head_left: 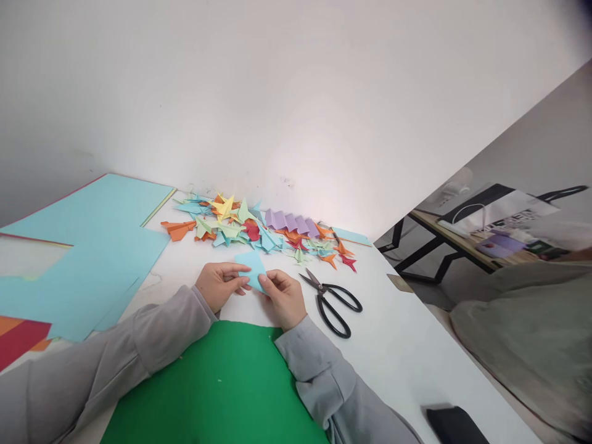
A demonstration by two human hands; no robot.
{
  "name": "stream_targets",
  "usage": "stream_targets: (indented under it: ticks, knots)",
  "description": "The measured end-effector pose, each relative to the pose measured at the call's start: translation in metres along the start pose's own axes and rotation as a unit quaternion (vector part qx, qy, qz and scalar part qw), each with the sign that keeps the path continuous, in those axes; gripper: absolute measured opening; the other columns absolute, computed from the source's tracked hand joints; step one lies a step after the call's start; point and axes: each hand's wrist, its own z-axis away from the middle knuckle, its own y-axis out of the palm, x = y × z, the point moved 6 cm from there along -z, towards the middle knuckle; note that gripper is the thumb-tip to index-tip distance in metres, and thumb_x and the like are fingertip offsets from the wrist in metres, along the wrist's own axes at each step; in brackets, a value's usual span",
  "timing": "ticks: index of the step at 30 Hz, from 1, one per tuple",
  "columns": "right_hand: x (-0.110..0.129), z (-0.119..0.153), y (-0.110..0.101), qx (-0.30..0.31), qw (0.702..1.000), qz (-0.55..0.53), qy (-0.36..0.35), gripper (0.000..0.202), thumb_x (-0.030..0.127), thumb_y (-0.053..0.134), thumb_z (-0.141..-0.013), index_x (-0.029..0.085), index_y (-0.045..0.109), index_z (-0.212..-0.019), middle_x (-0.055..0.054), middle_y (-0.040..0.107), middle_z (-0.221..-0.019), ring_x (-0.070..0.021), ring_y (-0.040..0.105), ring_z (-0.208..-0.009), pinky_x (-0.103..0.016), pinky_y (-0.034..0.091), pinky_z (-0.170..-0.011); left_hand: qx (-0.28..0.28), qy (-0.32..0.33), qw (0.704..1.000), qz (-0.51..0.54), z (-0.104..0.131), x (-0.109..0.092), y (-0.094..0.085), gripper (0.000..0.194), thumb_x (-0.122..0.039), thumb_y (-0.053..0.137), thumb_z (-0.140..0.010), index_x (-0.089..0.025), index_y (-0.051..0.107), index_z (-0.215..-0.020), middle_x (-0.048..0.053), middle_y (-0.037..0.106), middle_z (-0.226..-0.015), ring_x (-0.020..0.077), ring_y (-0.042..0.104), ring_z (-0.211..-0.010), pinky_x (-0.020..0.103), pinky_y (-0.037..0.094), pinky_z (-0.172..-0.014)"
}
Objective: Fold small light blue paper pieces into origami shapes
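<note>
Between my two hands is a small piece of light blue paper [251,266], raised above the white table. My left hand [221,285] pinches its left edge between thumb and fingers. The lower right edge is gripped by my right hand [284,297], thumb on the near face. Whether the paper has folds cannot be made out. Just beyond my hands lies a pile of small folded paper planes [226,228] in blue, green, yellow, orange and red. A purple accordion-folded strip [291,222] rests at the pile's right. Black-handled scissors [330,299] lie partly spread, right of my right hand.
Large light blue sheets [106,209] cover the table's left side, with red and orange paper [25,339] nearer me. A green sheet [208,388] lies under my forearms. A black object [456,425] sits near the right edge. A wall stands behind the table [393,345].
</note>
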Motion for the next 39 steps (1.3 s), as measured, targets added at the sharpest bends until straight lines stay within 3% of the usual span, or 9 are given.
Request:
stream_targets:
  ticks: [10, 15, 32, 39]
  knots:
    - [0.0004, -0.0009, -0.0003, 0.002, 1.000, -0.004, 0.000, 0.029, 0.044, 0.064, -0.064, 0.016, 0.058, -0.062, 0.004, 0.052, -0.048, -0.0081, 0.040, -0.042, -0.022, 0.030, -0.043, 0.002, 0.010, 1.000, -0.002, 0.0016, -0.0015, 0.0019, 0.024, -0.019, 0.069, -0.056, -0.010, 0.067, -0.078, 0.000, 0.062, -0.050, 0.0166, 0.064, -0.053, 0.023, 0.053, -0.046]
    - [0.0020, -0.0008, -0.0004, 0.000, 1.000, 0.003, -0.013, 0.028, 0.045, 0.063, -0.066, 0.017, 0.057, -0.063, 0.004, 0.051, -0.047, -0.0084, 0.040, -0.042, -0.022, 0.031, -0.043, 0.011, 0.016, 1.000, -0.001, 0.0012, 0.0012, 0.0027, 0.035, -0.016, 0.073, -0.049, -0.011, 0.067, -0.083, -0.002, 0.061, -0.052, 0.0130, 0.061, -0.050, 0.025, 0.055, -0.050]
    - [0.0028, 0.0000, -0.0010, 0.002, 1.000, 0.012, -0.026, 0.026, 0.043, 0.063, -0.067, 0.017, 0.059, -0.065, 0.003, 0.052, -0.049, -0.0086, 0.042, -0.044, -0.022, 0.033, -0.044, 0.021, 0.016, 1.000, -0.011, 0.0012, -0.0019, 0.0022, 0.028, -0.020, 0.071, -0.053, -0.010, 0.066, -0.079, -0.003, 0.056, -0.046, 0.0161, 0.063, -0.050, 0.023, 0.052, -0.043]
    - [0.0017, -0.0006, -0.0015, -0.001, 1.000, -0.001, -0.024, 0.024, 0.041, 0.063, -0.068, 0.017, 0.059, -0.066, 0.004, 0.052, -0.048, -0.0087, 0.042, -0.043, -0.022, 0.032, -0.043, 0.033, 0.018, 0.999, 0.014, 0.0009, -0.0004, 0.0022, 0.033, -0.031, 0.064, -0.065, -0.011, 0.067, -0.091, 0.005, 0.065, -0.067, 0.0182, 0.065, -0.063, 0.024, 0.054, -0.047]
